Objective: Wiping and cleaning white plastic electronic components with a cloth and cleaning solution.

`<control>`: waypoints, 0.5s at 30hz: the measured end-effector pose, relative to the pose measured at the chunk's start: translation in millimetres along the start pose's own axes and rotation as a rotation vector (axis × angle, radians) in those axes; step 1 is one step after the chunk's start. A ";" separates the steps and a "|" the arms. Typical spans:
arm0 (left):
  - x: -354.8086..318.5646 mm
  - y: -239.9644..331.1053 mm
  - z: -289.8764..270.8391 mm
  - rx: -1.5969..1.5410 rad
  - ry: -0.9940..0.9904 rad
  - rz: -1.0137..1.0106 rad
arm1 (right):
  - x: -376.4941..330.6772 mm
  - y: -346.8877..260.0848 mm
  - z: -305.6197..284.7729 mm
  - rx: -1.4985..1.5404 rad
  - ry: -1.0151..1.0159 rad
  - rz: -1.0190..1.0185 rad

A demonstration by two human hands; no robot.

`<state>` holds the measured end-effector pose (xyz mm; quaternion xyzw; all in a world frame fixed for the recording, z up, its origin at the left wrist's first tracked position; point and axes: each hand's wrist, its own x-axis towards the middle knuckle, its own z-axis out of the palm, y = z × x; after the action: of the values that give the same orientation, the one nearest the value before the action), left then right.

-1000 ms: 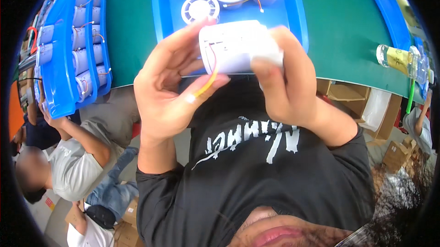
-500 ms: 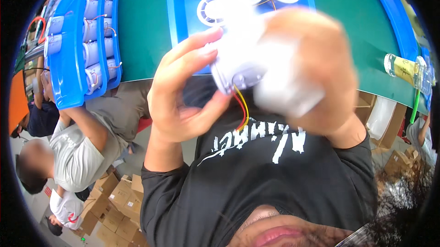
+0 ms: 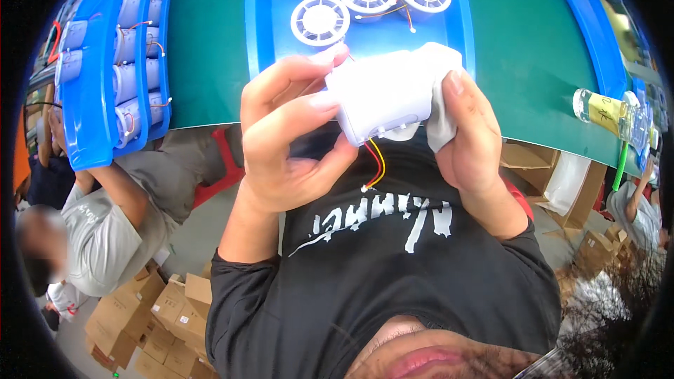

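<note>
Where both hands grip the white housing (image 3: 382,94), fan parts (image 3: 319,21) in a blue tray (image 3: 256,21) behind.

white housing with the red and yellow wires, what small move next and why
Probably keep wiping: slide the white cloth under the right hand across the next face of the white housing. The left hand pinches the housing's other end, the cloth covers only one end, and the red and yellow wires hang free below, clear of the cloth.
</note>
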<state>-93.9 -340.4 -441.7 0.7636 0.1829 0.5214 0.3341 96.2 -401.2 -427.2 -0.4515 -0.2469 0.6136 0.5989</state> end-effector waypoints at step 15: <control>-3.4 -4.9 13.5 -0.021 0.131 0.037 | 1.9 -12.5 -10.9 -0.047 -0.147 -0.006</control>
<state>-82.5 -343.4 -450.6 0.7274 0.1849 0.5784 0.3197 112.1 -400.0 -422.3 -0.4183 -0.3060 0.6373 0.5703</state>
